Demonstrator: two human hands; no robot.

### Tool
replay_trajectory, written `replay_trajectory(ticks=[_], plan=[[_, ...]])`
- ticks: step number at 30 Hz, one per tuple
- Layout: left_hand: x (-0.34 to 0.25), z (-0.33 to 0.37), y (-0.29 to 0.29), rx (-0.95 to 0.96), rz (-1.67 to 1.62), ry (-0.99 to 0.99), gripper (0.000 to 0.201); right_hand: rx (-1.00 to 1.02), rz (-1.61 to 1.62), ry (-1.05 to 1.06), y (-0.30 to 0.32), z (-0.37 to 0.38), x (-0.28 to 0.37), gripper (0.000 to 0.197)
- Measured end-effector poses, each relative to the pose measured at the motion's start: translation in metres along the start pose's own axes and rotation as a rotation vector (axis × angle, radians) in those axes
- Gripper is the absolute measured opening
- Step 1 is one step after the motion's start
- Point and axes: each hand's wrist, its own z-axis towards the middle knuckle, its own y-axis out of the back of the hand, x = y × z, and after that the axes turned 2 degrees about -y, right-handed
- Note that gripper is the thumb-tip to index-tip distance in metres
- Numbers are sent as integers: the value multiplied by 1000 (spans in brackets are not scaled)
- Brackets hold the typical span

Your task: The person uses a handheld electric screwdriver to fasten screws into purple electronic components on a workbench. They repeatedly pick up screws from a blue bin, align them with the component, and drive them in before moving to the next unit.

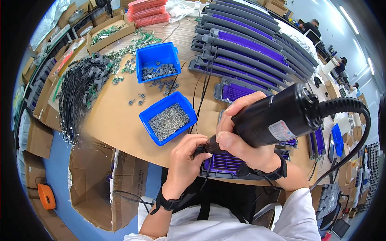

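My right hand (253,150) is wrapped around a thick black electric screwdriver (261,116), held slanting with its corded end up to the right. Its front end points down to the left, toward the fingers of my left hand (183,158). Those fingers are closed in a pinch at the screwdriver's tip; what they grip there is dark and mostly hidden. Below both hands lies a purple and grey slatted plastic panel (226,164) at the table's near edge. Just beyond my left hand stands a blue bin (149,129) full of small silver screws (169,121).
A second blue bin (157,51) holds small grey round parts, with several strewn beside it. Stacked purple and grey panels (249,44) cover the far right. Black cables (76,92) and green circuit boards (144,39) lie left. A cord (362,136) trails from the screwdriver.
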Motion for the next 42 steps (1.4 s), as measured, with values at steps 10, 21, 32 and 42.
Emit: replay_trajectory(ticks=[10,21,32,42], plan=[[-2,0,-1,-5,11,-9,35,98,-86,-12,1,6,0,39],[-1,-1,0,20,7,18,35,169,-94,-41,4,11,-1,36],[-6,-1,1,39,34,15,36,155,-139,48,2,9,1,38],[-17,6,6,189,192,28,58,22,-326,24,37,-5,63,44]])
